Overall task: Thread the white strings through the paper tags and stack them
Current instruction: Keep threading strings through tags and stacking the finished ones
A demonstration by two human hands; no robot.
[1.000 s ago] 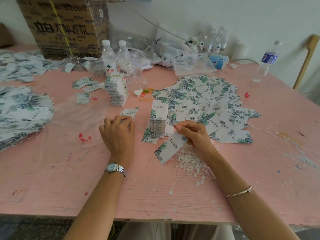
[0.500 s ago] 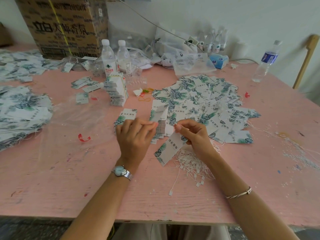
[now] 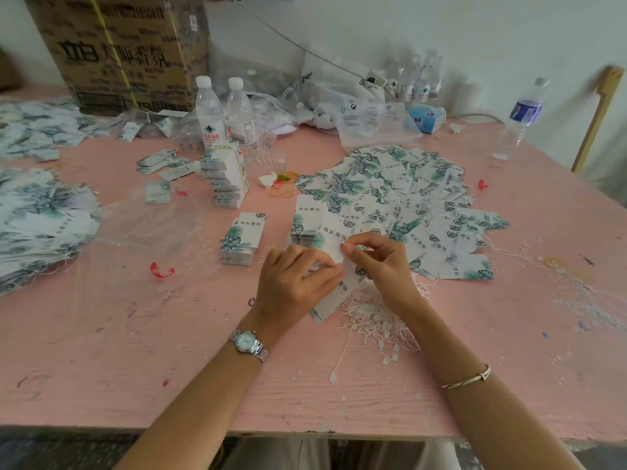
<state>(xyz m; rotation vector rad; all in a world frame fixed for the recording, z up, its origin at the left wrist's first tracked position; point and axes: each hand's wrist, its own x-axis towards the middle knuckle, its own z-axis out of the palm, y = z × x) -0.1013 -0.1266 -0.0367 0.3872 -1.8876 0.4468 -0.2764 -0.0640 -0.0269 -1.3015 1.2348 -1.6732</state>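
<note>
Free to pass over tabletop (image 3: 118, 368) along near edge and at far right; hemmed ahead by small tag stack (image 3: 241, 242), taller banded stack (image 3: 225, 178), two bottles (image 3: 209, 110); spread tags (image 3: 407, 184) right, string heap (image 3: 373, 320) just below them

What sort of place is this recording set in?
Probably a small hand-assembly workshop for clothing tags: a pink worktable carries heaps of leaf-printed paper tags, a pile of white strings, and a cardboard carton at the back.
</note>
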